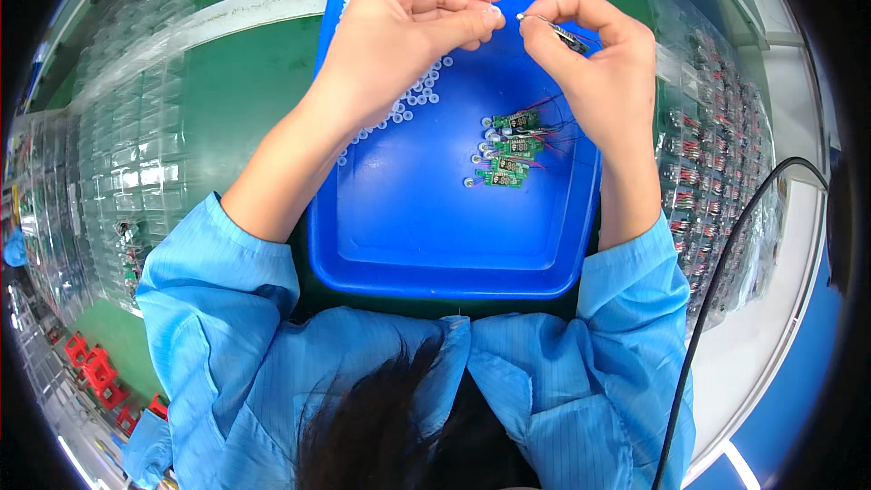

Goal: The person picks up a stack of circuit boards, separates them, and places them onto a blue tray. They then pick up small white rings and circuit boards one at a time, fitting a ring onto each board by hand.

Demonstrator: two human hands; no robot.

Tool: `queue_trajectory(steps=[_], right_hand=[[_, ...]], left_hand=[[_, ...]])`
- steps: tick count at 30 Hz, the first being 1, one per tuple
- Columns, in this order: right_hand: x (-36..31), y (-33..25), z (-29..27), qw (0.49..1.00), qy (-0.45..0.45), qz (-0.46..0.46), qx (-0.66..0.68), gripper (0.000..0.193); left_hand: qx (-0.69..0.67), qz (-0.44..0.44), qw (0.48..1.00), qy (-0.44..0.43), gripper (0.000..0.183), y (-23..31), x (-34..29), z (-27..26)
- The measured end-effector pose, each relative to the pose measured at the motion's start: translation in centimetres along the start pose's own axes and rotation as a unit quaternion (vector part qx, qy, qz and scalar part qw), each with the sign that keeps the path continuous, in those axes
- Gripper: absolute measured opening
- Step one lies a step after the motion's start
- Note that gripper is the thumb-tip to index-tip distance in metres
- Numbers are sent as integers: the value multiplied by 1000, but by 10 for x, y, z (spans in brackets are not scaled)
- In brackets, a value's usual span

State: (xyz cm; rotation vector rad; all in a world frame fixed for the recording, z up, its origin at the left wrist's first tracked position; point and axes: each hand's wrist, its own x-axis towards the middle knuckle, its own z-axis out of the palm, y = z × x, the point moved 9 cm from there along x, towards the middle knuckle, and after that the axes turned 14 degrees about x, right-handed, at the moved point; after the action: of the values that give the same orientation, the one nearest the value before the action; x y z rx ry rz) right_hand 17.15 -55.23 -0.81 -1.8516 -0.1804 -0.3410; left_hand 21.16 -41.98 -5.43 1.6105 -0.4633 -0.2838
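Note:
Over the far part of a blue tray (pixel 408 279), my left hand (pixel 408 23) pinches a small translucent white ring (pixel 495 11) between thumb and fingertips. Just to its right, my right hand (pixel 594 59) is closed on a small circuit board (pixel 570 39) with thin wires; a small round silvery part at its end points toward the ring. The two are apart. Below my right hand, several green circuit boards (pixel 508 147) with small displays, wires and round parts lie in the tray. Many loose white rings (pixel 419 91) lie under and beyond my left hand.
Clear plastic compartment trays filled with wired boards (pixel 717 163) stand at the right. More clear trays (pixel 136 172) are stacked at the left on the green table (pixel 245 82). A black cable (pixel 717 295) curves down the right side. Red stools (pixel 98 372) show at the lower left.

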Motion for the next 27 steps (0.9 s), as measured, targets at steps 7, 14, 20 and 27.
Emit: queue_trajectory(steps=[7, 14, 20, 27], right_hand=[[2, -3, 6, 999, -19, -18, -19, 6], [-3, -16, 6, 995, 6, -80, -65, 5], [-3, -16, 3, 995, 12, -79, -66, 5], [-3, -40, 5, 978, 12, -142, -150, 8]], left_hand=[[-53, -30, 998, -19, 20, -9, 1, 3], [-8, -32, 999, -38, 20, -3, -4, 4], [47, 3, 999, -25, 20, 2, -3, 6], [41, 35, 999, -1, 18, 5, -5, 4]])
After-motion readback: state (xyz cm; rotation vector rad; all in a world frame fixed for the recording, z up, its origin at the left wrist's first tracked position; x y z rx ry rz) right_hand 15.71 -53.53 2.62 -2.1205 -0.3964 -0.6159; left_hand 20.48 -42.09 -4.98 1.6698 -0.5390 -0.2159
